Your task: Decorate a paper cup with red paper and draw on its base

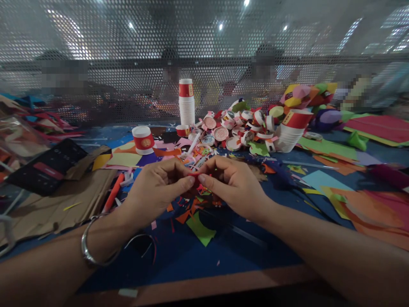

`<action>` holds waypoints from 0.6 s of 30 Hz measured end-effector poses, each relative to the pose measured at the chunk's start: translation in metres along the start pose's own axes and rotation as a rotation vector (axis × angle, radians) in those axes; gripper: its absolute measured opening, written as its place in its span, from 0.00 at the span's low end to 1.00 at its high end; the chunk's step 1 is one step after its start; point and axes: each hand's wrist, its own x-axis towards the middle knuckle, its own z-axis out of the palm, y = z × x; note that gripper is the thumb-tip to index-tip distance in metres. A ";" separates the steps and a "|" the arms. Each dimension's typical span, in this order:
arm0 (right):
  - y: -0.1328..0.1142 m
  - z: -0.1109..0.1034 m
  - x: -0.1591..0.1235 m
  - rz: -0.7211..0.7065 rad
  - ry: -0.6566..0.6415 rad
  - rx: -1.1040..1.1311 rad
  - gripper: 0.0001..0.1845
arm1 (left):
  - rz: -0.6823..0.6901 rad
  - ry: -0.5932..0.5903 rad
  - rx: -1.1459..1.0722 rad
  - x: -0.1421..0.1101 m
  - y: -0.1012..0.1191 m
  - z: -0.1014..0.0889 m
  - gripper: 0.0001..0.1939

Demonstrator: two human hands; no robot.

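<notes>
Between the fingertips of both hands is a small red piece of paper [193, 174], mostly covered by the fingers. My left hand [156, 187], with a silver bangle on the wrist, pinches its left end between thumb and forefinger. Its right end is pinched the same way by my right hand [234, 185]. Both hands are raised a little over the blue table [230, 251]. Beneath and between them lie many paper scraps in orange, red and green, among them a green paper piece [201, 229].
A tall stack of paper cups [187, 108] stands behind a pile of cut cup bottoms. Another cup stack [292, 132] leans at the right. An upturned red cup [143, 140], cardboard [73, 200] and an orange stick [114, 192] lie left. Coloured sheets [373, 209] spread right; a perforated screen rises behind.
</notes>
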 end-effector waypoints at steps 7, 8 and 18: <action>0.002 0.000 0.002 0.035 -0.031 0.030 0.05 | 0.099 0.031 0.232 -0.002 0.006 0.002 0.04; 0.002 0.000 0.002 0.040 -0.030 0.037 0.05 | 0.103 0.029 0.240 -0.002 0.007 0.002 0.04; 0.001 0.000 0.003 0.105 -0.050 0.168 0.13 | 0.192 0.017 0.350 -0.007 -0.001 0.000 0.07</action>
